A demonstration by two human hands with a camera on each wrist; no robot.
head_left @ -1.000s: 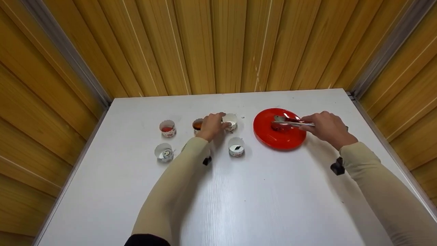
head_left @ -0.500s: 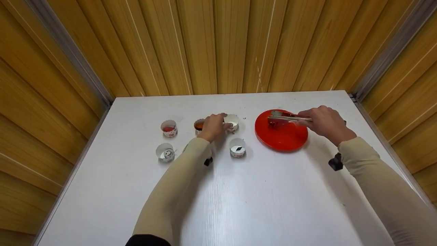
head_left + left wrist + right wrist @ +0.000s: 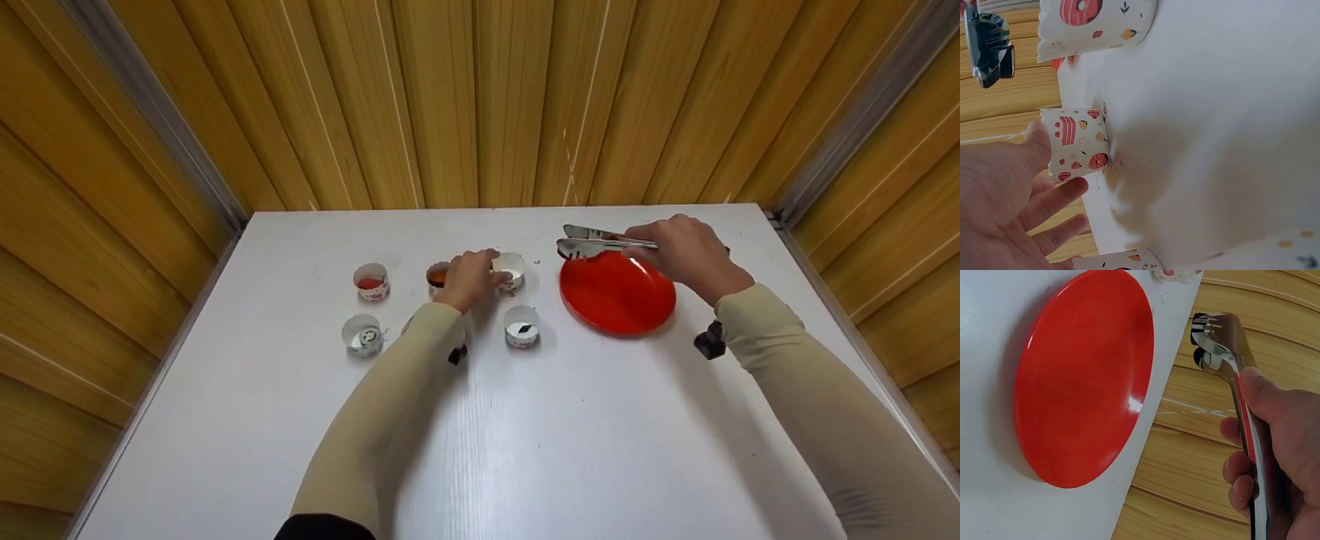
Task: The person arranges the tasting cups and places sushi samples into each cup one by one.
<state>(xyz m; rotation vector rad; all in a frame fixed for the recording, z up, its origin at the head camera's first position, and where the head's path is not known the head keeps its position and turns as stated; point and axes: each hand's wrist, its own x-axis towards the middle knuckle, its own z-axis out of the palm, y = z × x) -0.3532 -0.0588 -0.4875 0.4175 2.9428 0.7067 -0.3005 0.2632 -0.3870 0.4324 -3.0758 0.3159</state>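
My left hand [image 3: 470,279] holds a small white paper baking cup [image 3: 1078,143] on the table, thumb on one side of its rim and fingers on the other. Printed cakes and doughnuts decorate the cup. My right hand [image 3: 686,247] grips metal serving tongs [image 3: 1241,399] with forked ends. Their tips hang above the far left edge of the red plate [image 3: 619,296], pointing left. Something dark shows at both tips in the right wrist view; whether it is a held piece I cannot tell.
Nearby stand more paper cups: one with red contents [image 3: 371,283], one with orange-brown contents [image 3: 438,276], one with a black diamond shape inside [image 3: 522,328], and one with a pale round thing [image 3: 363,336]. My left forearm partly covers another. Wood-look panels [image 3: 495,105] rise behind the white table [image 3: 585,450].
My right hand has lifted the tongs off the red plate and moved them up and left. The dark patch formerly on the plate no longer shows there. My left hand stays at the cup.
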